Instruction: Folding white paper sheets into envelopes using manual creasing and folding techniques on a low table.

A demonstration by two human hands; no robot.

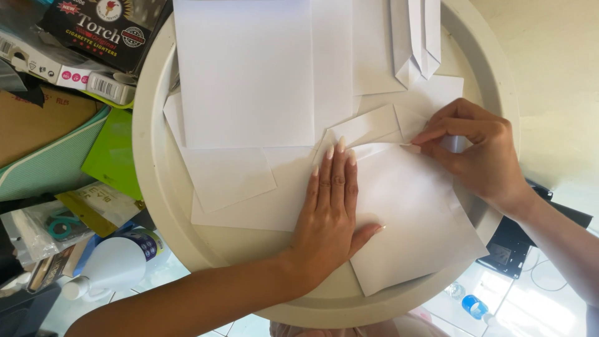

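Now the left hand [331, 209] lies flat on the paper [412, 212] to keep it down, fingers apart, while the right hand [477, 150] pinches its corner to fold it on the table [156, 187].

Left hand [334, 203] lies flat, fingers together, pressing down a white sheet [415, 215] on the round tray [156, 187]. Right hand [477, 150] pinches the sheet's folded top edge just past the left fingertips. More paper [243, 72] is stacked beyond the left hand, and a white bottle [115, 262] sits off to its left.
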